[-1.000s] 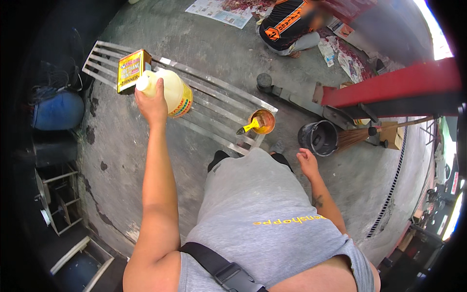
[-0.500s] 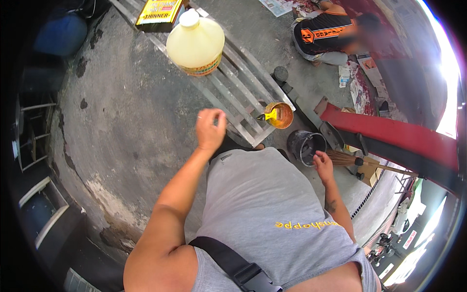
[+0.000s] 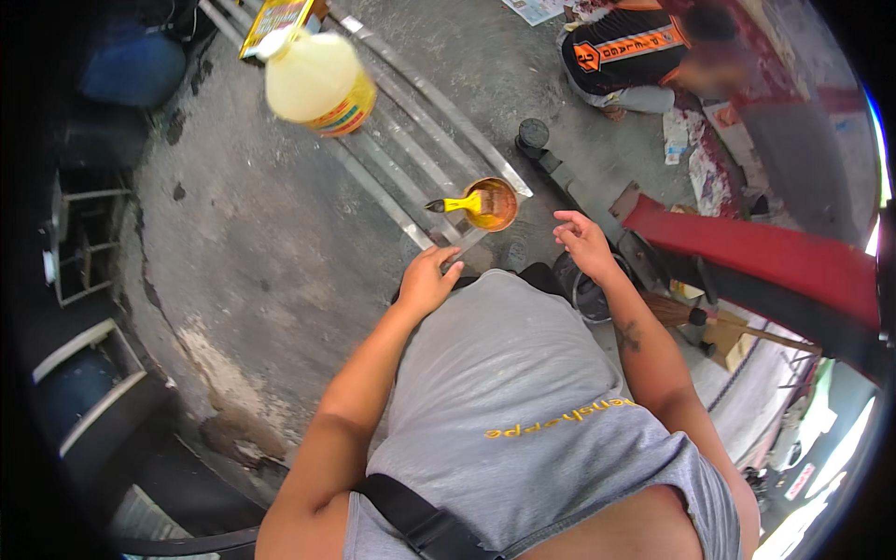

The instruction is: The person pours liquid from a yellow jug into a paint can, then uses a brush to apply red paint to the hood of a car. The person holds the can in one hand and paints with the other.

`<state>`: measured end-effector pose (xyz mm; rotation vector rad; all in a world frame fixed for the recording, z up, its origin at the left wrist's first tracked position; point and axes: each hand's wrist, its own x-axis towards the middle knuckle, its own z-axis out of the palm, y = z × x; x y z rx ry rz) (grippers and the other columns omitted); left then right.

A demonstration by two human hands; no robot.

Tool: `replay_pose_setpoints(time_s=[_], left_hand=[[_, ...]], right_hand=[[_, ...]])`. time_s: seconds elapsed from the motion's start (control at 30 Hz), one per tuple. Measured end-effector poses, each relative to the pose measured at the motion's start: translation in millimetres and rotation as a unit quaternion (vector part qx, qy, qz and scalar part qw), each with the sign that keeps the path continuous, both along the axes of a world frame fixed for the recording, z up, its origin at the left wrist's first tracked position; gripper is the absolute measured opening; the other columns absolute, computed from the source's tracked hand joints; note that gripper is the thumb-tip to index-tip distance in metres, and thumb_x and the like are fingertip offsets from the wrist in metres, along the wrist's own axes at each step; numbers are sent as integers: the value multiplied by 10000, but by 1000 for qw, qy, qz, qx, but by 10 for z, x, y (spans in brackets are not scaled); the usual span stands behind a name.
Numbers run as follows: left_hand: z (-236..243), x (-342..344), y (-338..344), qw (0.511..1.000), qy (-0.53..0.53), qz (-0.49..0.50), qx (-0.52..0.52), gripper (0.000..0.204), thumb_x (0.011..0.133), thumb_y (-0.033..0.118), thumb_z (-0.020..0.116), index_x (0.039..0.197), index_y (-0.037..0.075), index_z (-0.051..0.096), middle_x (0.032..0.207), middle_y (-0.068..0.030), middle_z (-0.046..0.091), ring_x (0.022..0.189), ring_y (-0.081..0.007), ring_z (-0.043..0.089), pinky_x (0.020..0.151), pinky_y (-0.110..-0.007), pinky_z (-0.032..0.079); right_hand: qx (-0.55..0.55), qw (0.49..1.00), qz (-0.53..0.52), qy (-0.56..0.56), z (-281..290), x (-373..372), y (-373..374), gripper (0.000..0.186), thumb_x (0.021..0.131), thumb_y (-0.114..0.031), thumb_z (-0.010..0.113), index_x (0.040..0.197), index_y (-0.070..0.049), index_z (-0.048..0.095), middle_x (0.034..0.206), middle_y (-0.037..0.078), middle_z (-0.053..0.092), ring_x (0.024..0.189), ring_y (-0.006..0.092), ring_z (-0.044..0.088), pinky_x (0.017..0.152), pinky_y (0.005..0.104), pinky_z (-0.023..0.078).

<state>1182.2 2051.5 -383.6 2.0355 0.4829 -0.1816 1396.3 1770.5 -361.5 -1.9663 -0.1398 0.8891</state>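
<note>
My left hand is open and empty, its fingers stretched beside the near end of a silver slatted metal bench. My right hand hangs open over the rim of a dark bucket, fingers slightly bent and holding nothing. Between and beyond both hands, an open round can stands at the bench's near corner, stained orange-brown inside. Across its mouth leans a paintbrush with a yellow handle and black tip. Farther up the bench stand a large pale-yellow plastic jug and a yellow rectangular tin.
A red beam runs along the right, with a broom and a cardboard box below it. At the upper right a person crouches near newspaper sheets. A black post foot stands beyond the bench; a blue drum is far left.
My right hand has moved up and left, toward the can. My left hand has come slightly right and lower, its fingers spreading. The view has shifted, so the bench appears farther left.
</note>
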Motion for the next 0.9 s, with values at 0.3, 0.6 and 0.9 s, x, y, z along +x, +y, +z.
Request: replay_pose_setpoints(time_s=[0.3, 0.6, 0.9], left_hand=[[280, -529, -356, 982, 135, 94, 88, 260, 1008, 137, 752, 1218, -15, 773, 994, -107, 773, 869, -165, 717, 810, -318, 573], [327, -385, -601, 958, 245, 134, 57, 258, 1044, 122, 723, 1241, -43, 738, 980, -44, 739, 890, -103, 677, 819, -273, 559], [79, 614, -1339, 875, 166, 389, -235, 1011, 1018, 162, 748, 1741, 86, 46, 1289, -136, 656, 1004, -203, 712, 863, -310, 558]], right_hand=[[-21, 990, -86, 109, -1603, -287, -1188, 384, 967, -217, 711, 1306, -38, 719, 1004, 125, 790, 916, 207, 750, 830, 356, 571], [-135, 976, -131, 113, -2153, -792, -2039, 355, 949, -303, 714, 1198, -57, 770, 1029, 217, 792, 986, 364, 769, 862, 454, 580], [190, 972, 126, 56, -844, 356, -35, 547, 940, -112, 628, 1483, -175, 651, 888, 117, 749, 750, 259, 698, 706, 410, 547]])
